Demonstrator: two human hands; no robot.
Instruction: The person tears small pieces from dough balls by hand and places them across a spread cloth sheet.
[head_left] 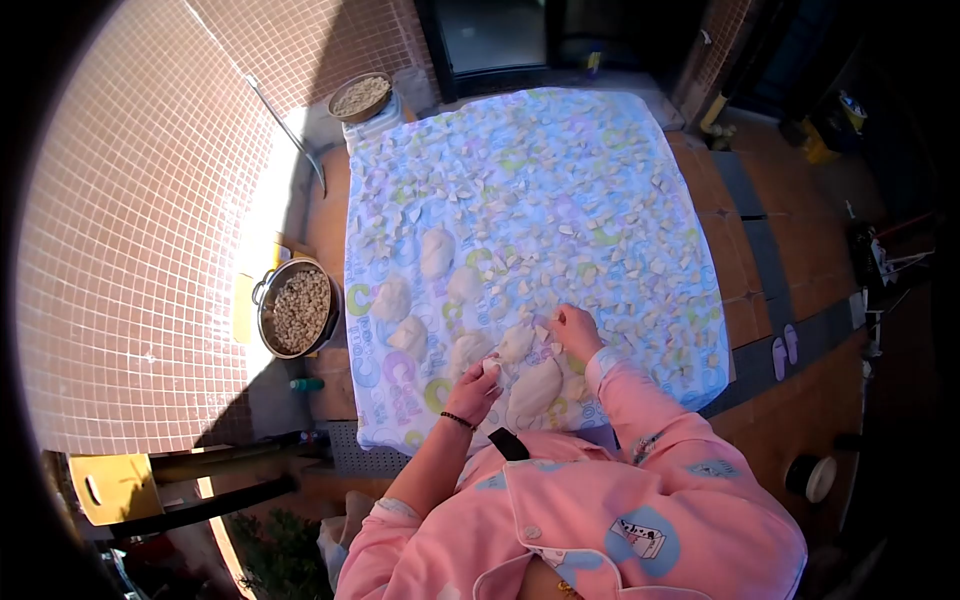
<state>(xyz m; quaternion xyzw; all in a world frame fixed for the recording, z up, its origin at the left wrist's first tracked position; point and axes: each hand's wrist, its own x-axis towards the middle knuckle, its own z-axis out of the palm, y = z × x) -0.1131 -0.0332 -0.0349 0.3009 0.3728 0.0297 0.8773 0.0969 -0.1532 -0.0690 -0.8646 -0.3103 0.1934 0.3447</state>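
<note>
My left hand (474,392), with a dark bead bracelet at its wrist, is closed on a small pale dough-like piece (491,367). To its right my right hand (575,332) is low over the cloth, fingers pinched together; what they hold, if anything, is too small to make out. Around the hands lie several large pale dough-like lumps: a long one (535,392) close to my body, a smaller one (516,343) between the hands, and others such as the lump (437,253) farther off. Many small torn-looking pale pieces (600,210) are spread across the patterned cloth (366,395).
A pot (334,315) of pale chunks stands left of the cloth-covered surface. At the far left corner, a round basket (361,98) of similar pieces rests on a support. A yellow stool (112,489) is at lower left, and pink slippers (785,352) lie on the tiled floor at right.
</note>
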